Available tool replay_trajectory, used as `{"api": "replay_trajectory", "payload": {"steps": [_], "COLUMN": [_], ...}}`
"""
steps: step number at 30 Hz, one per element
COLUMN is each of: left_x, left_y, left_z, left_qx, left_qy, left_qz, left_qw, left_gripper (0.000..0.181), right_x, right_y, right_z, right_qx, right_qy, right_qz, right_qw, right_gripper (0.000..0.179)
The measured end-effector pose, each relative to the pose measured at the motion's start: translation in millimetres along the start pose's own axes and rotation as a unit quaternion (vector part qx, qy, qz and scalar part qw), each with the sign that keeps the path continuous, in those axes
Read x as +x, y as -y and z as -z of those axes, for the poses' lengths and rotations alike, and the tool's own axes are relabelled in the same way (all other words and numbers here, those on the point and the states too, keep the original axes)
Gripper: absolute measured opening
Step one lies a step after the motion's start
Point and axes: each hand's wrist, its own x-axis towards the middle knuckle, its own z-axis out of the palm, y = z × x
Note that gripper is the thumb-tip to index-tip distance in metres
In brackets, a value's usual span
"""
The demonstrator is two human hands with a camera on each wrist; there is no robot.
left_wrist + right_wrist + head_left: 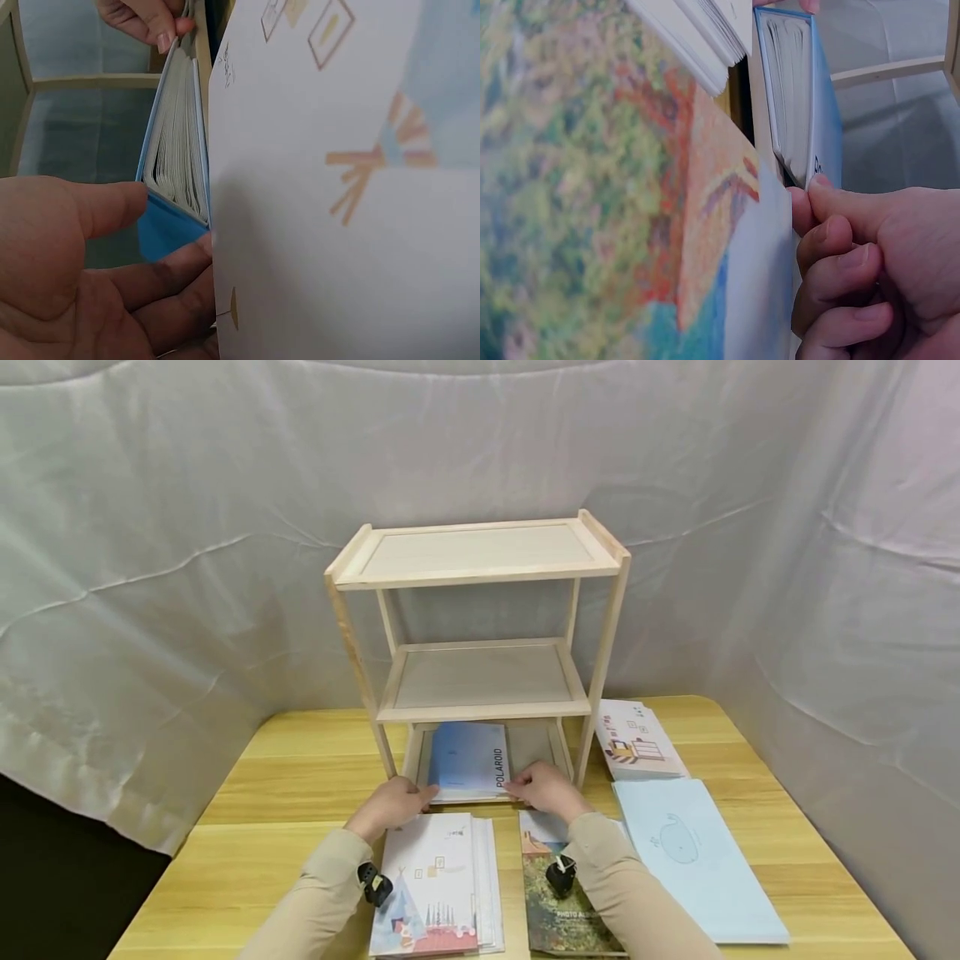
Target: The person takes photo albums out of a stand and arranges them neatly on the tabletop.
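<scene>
A blue-and-white photo album (468,756) marked POLAROID lies flat on the bottom shelf (534,743) of a wooden rack, its front edge by the shelf's front rail. My left hand (393,802) holds its near left corner, thumb at the upper cover and fingers lower down. At the near right corner, my right hand (546,787) pinches the album between thumb and forefinger, its other fingers curled. Both wrist views show the album's page edges (174,142) facing me. The album's far edge is partly hidden under the middle shelf.
The light wooden rack (480,578) has three levels. White illustrated albums (427,885) lie below my left hand, and a forest-cover photo album (551,893) below my right forearm. Farther right are a pale blue whale album (697,852) and another illustrated stack (637,739). Grey curtain surrounds the table.
</scene>
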Motion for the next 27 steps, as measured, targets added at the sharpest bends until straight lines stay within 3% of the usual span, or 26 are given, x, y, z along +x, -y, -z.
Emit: {"api": "replay_trajectory", "payload": {"steps": [10, 27], "left_x": [3.9, 0.8], "left_y": [1.4, -8.8], "left_z": [-2.2, -4.7], "left_qx": [0.006, -0.010], "left_qy": [-0.027, -0.024], "left_qz": [0.008, -0.002], "left_qw": [0.9996, 0.9997], "left_gripper": [0.049, 0.045], "right_x": [-0.9, 2.9], "right_y": [3, -6], "right_z": [0, 0], "right_qx": [0.007, 0.035], "right_qy": [-0.006, 0.006], "right_qz": [-0.016, -0.009], "right_qw": [0.9998, 0.9993], "right_gripper": [0.027, 0.034]}}
